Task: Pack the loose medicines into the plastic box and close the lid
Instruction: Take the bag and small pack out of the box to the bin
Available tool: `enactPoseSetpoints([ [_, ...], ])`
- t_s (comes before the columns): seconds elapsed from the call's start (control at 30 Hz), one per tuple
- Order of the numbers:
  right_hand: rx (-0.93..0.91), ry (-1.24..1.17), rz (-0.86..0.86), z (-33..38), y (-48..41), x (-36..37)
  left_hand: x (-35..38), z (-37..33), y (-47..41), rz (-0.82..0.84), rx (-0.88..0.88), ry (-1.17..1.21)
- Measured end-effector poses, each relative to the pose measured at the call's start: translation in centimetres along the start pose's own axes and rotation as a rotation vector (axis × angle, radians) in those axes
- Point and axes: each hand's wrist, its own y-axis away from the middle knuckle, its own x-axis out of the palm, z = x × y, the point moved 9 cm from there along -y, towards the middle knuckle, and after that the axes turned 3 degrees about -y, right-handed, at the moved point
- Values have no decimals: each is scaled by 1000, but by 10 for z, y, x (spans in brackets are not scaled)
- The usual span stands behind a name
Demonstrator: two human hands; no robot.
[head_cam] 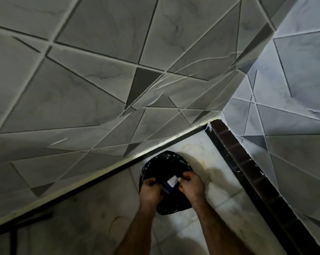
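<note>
A black plastic bag [163, 166] lies on the pale marble floor in a room corner. My left hand [150, 189] grips the bag's near left edge, and my right hand [191, 184] grips its right edge. Between the two hands the bag's mouth is pulled apart, and something white [172, 181] shows inside it. I cannot tell what the white thing is. No plastic box or lid is in view.
Grey tiled walls with a triangle pattern [100, 80] rise behind and to the right. A dark skirting strip [247, 168] runs along the right wall and a thin black one [82, 188] along the back wall. The marble floor [216, 199] spreads around the bag.
</note>
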Motion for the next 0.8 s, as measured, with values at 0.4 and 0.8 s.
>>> enactPoseSetpoints([
  [0.4, -30, -234, 121, 113, 158, -55, -44, -98, 151, 6, 119, 39],
  [0.8, -416, -509, 214, 306, 352, -123, -118, -238, 369, 18, 432, 377],
])
